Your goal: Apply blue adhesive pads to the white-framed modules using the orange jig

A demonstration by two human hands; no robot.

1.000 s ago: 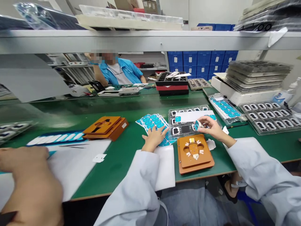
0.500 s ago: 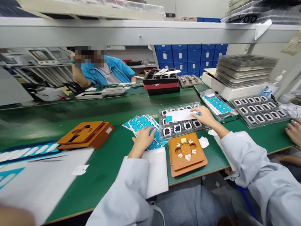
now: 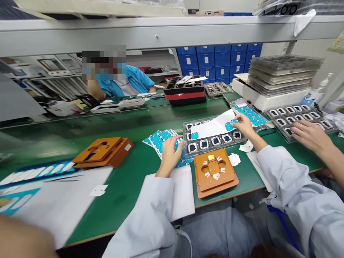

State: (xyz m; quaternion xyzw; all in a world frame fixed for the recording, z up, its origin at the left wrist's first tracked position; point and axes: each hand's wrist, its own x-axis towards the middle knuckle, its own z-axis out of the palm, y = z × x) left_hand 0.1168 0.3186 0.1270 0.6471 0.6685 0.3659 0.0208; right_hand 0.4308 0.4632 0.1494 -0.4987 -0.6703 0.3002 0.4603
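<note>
Green, the bench [image 3: 129,200] runs wide below me, with a grey metal shelf [image 3: 172,36] crossing above it. Across the far side I can see a co-worker in a blue shirt [image 3: 137,77], and to the right a stack of clear plastic trays [image 3: 285,77] rises. Below that stack lies a loaded tray [image 3: 285,115] of white-framed parts, another person's hand [image 3: 306,134] over it.

Nearer the middle, a clear parts tray [image 3: 199,153] holds rows of similar white-rimmed parts. Just in front of it, near the bench edge, sits an orange fixture [image 3: 215,182] with a shaped hollow and small pale tabs around it. Blue sticker sheets [image 3: 159,140] lie fanned at the tray's left.

Of the worker's own hands, the left hand [image 3: 170,152] lies over those sheets, fingers loosely curved, gripping nothing I can see. The right hand [image 3: 244,125] pinches the right end of a white strip [image 3: 212,129] lying across the parts tray. Blue stickers [image 3: 228,126] show at that end. Smallest is a torn white scrap [image 3: 234,159] beside the fixture.
</note>
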